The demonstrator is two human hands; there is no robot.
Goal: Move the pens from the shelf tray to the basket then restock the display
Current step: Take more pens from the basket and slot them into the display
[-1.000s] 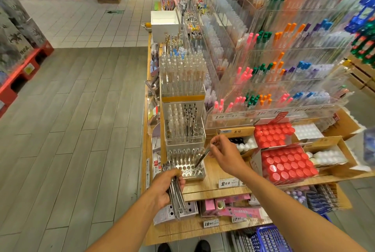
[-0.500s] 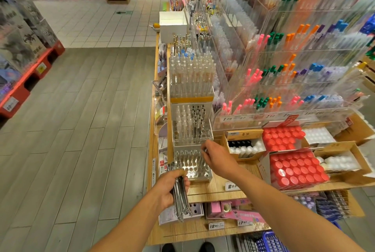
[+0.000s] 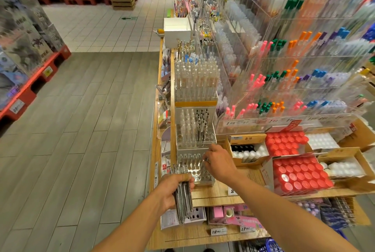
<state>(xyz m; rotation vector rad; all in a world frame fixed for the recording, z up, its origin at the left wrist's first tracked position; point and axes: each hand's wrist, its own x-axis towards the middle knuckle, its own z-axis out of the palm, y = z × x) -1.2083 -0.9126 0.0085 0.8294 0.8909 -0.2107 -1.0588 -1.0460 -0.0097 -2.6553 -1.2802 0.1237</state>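
My left hand (image 3: 172,189) grips a thick bundle of silver pens (image 3: 183,205), held upright in front of the shelf edge. The clear tiered pen tray (image 3: 211,180) stands on the wooden shelf, with clear and black pens in its middle tier and a few pens in its lowest tier. My right hand (image 3: 220,162) reaches over the lowest tier from the right, fingers curled down at the pen holes. Its fingertips are hidden, so a pinched pen does not show. A corner of the blue basket (image 3: 272,245) shows at the bottom edge.
Boxes of red-capped (image 3: 298,174) and white-capped bottles sit to the right of the tray. Clear racks of coloured pens (image 3: 284,81) rise behind. A taller clear pen stand (image 3: 195,83) is beyond the tray. Grey plank aisle floor (image 3: 81,130) lies to the left.
My right hand, which held one pen out over the tray, has moved in onto the tray and then down to its lowest tier. My left hand keeps the bundle.
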